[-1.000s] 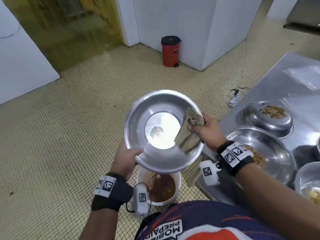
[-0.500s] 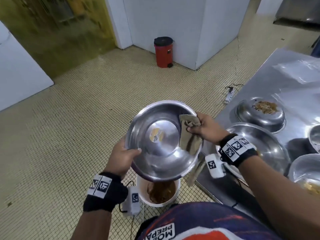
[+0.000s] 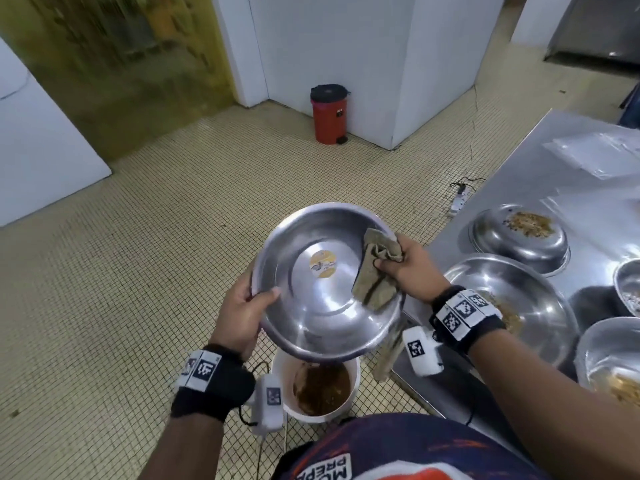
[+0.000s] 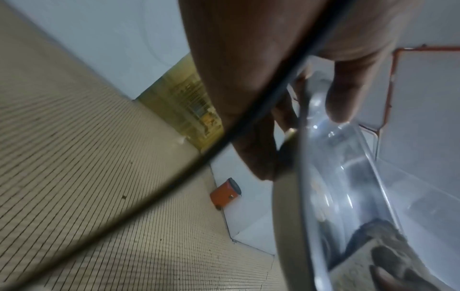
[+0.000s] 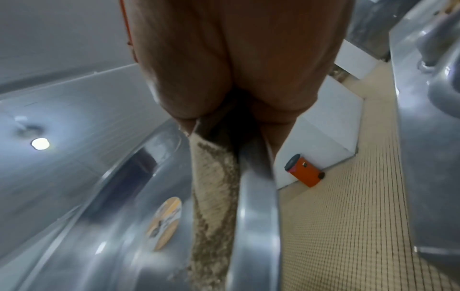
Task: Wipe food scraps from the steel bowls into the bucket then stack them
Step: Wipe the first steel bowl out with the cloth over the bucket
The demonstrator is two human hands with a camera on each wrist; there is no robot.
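Black wristbands [image 3: 211,386] with white coded tags; dark printed shirt [image 3: 408,448].

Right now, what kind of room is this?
Probably a big working kitchen or canteen wash-up area: a long steel counter holding round steel bowls with food scraps, a yellow tiled floor, and a white slop bucket.

Kitchen surroundings on a tiled floor

A red pedal bin [image 3: 328,114] with a black lid stands at 12 o'clock against the white wall [image 3: 329,46]. A white power strip [image 3: 458,201] lies on the mosaic floor [image 3: 138,254] at 2 o'clock, just beside the steel table [image 3: 540,188]; clear plastic sheets [image 3: 599,152] lie on its far end.
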